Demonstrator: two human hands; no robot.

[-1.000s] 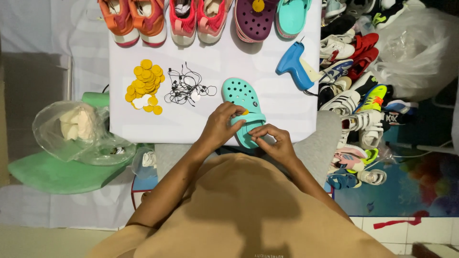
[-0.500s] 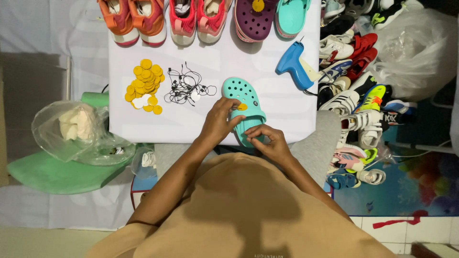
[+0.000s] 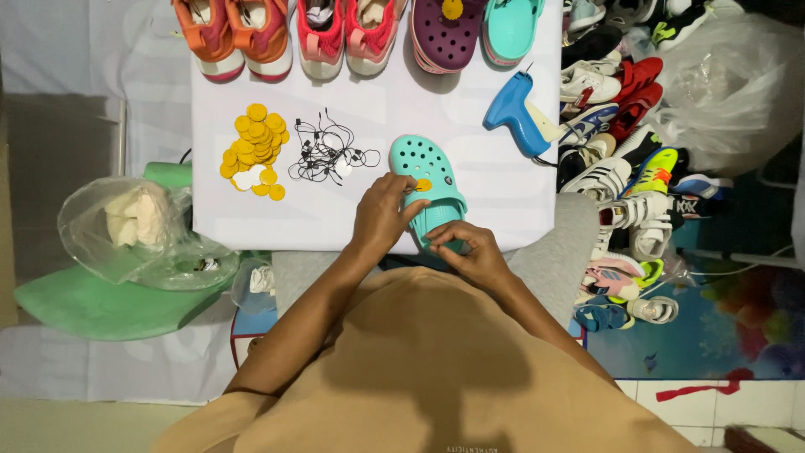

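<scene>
A teal clog (image 3: pixel 426 170) lies on the white table (image 3: pixel 352 84) near its front edge, toe pointing away. My left hand (image 3: pixel 384 214) rests on the clog's left side, its fingers pinching a small yellow round tag (image 3: pixel 423 184) at the strap. My right hand (image 3: pixel 470 254) grips the clog's heel end from below. Left of the clog lie a tangle of black string fasteners (image 3: pixel 329 155) and a pile of yellow round tags (image 3: pixel 253 149).
A blue tagging gun (image 3: pixel 516 113) lies right of the clog. Orange, pink, purple and teal shoes (image 3: pixel 352 25) line the table's far edge. Many shoes (image 3: pixel 625 176) are heaped on the floor to the right. A clear plastic bag (image 3: pixel 138 231) sits on a green stool on the left.
The clog has been nudged slightly while both hands shifted a little on it; my right hand slid closer under the heel. The rest is unchanged.
</scene>
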